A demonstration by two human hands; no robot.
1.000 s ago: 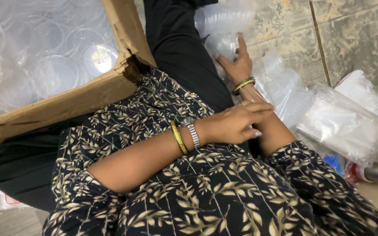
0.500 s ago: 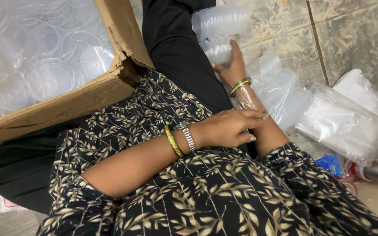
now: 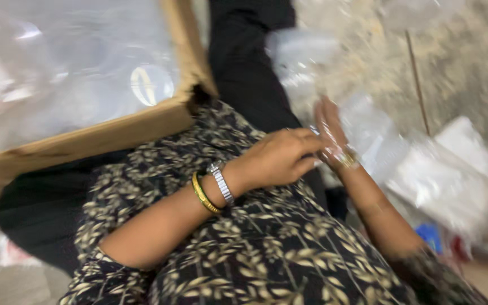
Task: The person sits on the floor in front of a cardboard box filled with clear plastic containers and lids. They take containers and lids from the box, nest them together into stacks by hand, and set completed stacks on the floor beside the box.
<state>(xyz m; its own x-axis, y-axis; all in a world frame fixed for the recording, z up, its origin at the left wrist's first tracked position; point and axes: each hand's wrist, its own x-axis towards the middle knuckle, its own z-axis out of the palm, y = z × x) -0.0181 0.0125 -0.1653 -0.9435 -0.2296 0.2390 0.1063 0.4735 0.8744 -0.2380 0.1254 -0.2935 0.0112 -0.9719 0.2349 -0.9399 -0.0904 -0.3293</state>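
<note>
Box: a big brown cardboard box full of clear plastic lids, on the left
Bags: floppy clear plastic bags on the floor, right
Left hand: fingers curled, touching the right wrist
Right hand: blurry, fingers flat against thin clear plastic wrap

L hand meets R hand, plastic bags

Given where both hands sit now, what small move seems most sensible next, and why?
Probably steady the clear plastic bags before lifting: the right hand lies open against them, the left hand meets it at the wrist, and the blurred picture shows no firm hold.
</note>
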